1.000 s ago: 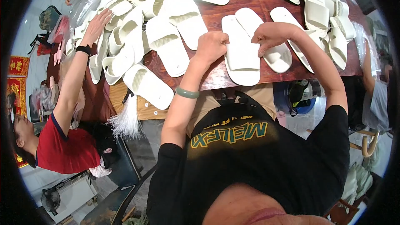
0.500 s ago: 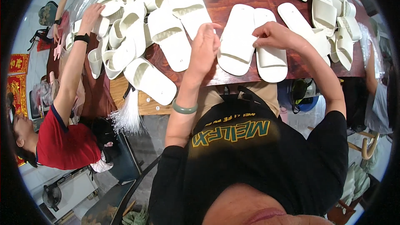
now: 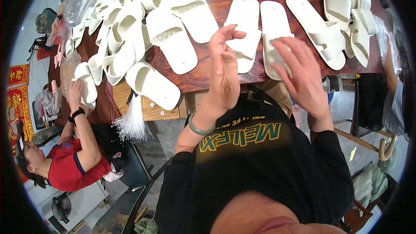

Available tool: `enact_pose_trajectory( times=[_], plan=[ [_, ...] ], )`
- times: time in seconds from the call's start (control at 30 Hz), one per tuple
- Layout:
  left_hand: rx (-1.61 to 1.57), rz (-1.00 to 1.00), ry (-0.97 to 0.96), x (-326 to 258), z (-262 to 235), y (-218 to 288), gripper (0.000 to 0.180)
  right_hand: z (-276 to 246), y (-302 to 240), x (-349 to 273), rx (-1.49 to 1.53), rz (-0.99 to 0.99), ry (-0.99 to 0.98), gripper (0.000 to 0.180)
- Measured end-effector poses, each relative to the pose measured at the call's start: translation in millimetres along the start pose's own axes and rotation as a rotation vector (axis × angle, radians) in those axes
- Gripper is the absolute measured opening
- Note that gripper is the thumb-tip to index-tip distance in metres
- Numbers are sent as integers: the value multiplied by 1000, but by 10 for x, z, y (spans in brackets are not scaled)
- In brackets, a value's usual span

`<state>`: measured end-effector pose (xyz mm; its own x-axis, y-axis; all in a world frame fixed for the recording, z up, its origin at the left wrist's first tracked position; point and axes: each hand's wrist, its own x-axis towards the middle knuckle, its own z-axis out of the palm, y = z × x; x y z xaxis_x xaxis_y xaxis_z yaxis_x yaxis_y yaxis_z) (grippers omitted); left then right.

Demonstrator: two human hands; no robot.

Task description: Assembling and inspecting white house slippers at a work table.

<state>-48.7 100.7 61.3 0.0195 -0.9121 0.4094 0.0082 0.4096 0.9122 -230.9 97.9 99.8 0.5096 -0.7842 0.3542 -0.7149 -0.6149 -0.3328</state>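
Observation:
Two white slippers lie side by side on the dark red wooden table, a left one [image 3: 247,11] and a right one [image 3: 274,15], toes toward me. My left hand [image 3: 223,67] is raised over the near edge of the left slipper, fingers curved and apart, with nothing visible in it. My right hand [image 3: 299,67] hovers at the near part of the right slipper, fingers spread and empty; it hides some of the strap. A faint thin line shows on the table between the slippers, too fine to make out. To the right lies another white slipper [image 3: 331,45].
Many white slippers [image 3: 130,28] are heaped at the left, more [image 3: 340,4] at the right. A bundle of thin white strands [image 3: 133,121] hangs off the near edge. At the left a co-worker in a red shirt [image 3: 71,164] handles a slipper [image 3: 86,82] beside clear plastic [image 3: 82,4].
Both my hands have come away from the slippers toward me and opened. The two slippers now lie slightly farther apart. The co-worker's arm has drawn back from the heap, now at a slipper.

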Motion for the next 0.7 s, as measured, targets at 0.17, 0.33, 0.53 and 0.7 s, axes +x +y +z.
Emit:
enact_pose_trajectory(
  times=[0.17,0.33,0.53,0.7],
  plan=[
    [181,147,-162,-77,124,-34,60,258,-190,-154,809,-34,-60,34],
    [-47,54,-159,-104,166,-52,61,477,-136,-323,1427,374,-184,20],
    [-58,-53,-191,-127,358,-99,63,589,-55,-432,1665,521,-164,14],
    [188,-81,-344,-104,398,-193,58,588,90,-488,1617,551,-119,10]
  ],
)
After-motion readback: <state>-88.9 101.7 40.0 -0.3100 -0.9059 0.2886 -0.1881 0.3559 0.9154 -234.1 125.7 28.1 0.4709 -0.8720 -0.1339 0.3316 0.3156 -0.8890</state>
